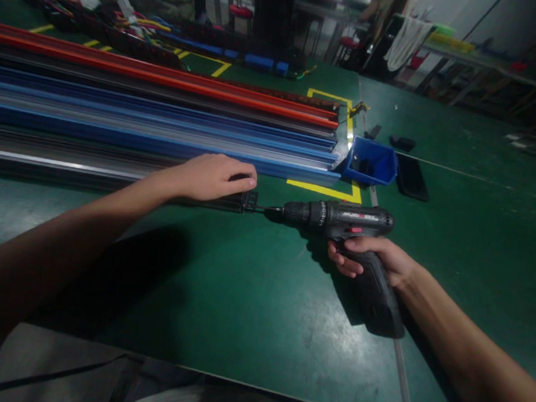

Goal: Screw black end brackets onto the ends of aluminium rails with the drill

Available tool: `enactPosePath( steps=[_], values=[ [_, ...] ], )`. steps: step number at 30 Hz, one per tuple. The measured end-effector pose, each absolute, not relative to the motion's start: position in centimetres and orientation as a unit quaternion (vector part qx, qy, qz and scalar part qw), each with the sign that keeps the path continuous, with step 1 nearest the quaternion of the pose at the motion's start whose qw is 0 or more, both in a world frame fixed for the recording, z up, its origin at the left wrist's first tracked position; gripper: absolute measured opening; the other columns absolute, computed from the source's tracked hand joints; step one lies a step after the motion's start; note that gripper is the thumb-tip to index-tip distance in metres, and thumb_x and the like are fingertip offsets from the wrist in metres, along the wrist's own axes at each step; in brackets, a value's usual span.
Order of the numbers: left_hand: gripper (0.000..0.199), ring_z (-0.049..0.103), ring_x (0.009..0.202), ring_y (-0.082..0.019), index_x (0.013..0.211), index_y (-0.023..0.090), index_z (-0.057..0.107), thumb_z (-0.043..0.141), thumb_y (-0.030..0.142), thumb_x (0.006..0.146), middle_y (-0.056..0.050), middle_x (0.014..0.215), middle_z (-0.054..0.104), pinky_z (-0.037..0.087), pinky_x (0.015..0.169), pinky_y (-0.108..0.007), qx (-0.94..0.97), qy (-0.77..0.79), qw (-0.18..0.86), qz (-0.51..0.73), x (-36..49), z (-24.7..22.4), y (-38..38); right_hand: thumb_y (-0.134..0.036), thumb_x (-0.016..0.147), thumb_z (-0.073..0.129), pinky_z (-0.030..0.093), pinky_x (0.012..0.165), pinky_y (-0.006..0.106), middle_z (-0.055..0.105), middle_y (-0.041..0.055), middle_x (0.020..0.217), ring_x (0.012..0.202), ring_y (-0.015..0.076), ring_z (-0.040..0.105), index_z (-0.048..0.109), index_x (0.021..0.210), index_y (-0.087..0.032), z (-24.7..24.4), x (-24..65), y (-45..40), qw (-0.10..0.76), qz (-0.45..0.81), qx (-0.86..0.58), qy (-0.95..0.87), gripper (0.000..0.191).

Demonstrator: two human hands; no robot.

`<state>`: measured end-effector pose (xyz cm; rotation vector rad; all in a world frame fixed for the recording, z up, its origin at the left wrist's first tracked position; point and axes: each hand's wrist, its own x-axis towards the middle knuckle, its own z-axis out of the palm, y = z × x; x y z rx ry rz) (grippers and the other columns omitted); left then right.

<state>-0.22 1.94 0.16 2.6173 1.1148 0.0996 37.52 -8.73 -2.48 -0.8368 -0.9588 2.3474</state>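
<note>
My right hand (376, 257) is wrapped round the grip of a black cordless drill (356, 221), which lies level and points left. Its thin bit reaches to the black end cap (250, 200) of a long dark metal profile (109, 172); whether the tip sits in a screw I cannot make out. My left hand (213, 177) is closed over the profile just behind that cap, thumb and fingers bent round it. The rest of the profile runs off to the left along the green table.
Blue profiles (161, 124) and red profiles (176, 75) lie parallel behind. A blue bin (371, 162) with small dark parts stands at their right ends, beside a flat black object (412, 177). Yellow tape (323, 190) marks the green table (248, 313). Wire bundles and people are farther back.
</note>
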Motion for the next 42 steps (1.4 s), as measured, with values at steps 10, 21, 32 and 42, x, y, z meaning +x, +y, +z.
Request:
enactPosePath(
  steps=[10,21,32,42],
  values=[
    [0.049,0.067,0.089,-0.020,0.108,0.027,0.068,0.033,0.060,0.105,-0.001,0.101,0.074,0.042,0.076,-0.030,0.909,0.388,0.149,0.037,-0.28,0.14,1.96,-0.021,0.090,0.071,0.055,0.060,0.020,0.070,0.0099,0.086,0.057,0.0074,0.057,0.077,0.099,-0.003,-2.58,37.51,-8.80,0.246,0.848,-0.312,-0.351,0.021],
    [0.049,0.067,0.088,-0.020,0.110,0.026,0.068,0.033,0.060,0.104,-0.002,0.103,0.075,0.042,0.075,-0.029,0.910,0.387,0.144,0.037,-0.37,0.12,1.99,-0.023,0.089,0.073,0.056,0.061,0.021,0.070,0.0117,0.088,0.057,0.0083,0.059,0.077,0.101,-0.002,-2.69,37.68,-8.83,0.250,0.848,-0.324,-0.339,0.025],
    [0.050,0.068,0.091,-0.020,0.112,0.027,0.069,0.033,0.061,0.104,-0.001,0.105,0.075,0.044,0.078,-0.030,0.911,0.385,0.143,0.043,-0.40,0.02,1.96,-0.023,0.090,0.072,0.058,0.064,0.022,0.071,0.0117,0.089,0.060,0.0091,0.061,0.076,0.105,-0.002,-2.77,37.80,-8.84,0.252,0.853,-0.323,-0.323,0.026],
    [0.052,0.068,0.093,-0.022,0.115,0.027,0.068,0.032,0.062,0.103,-0.001,0.108,0.075,0.044,0.079,-0.031,0.907,0.394,0.143,0.033,-0.36,0.12,1.94,-0.025,0.089,0.073,0.058,0.063,0.023,0.072,0.0115,0.089,0.060,0.0091,0.060,0.075,0.105,-0.003,-2.53,37.81,-8.63,0.246,0.863,-0.338,-0.283,0.028]
  ],
)
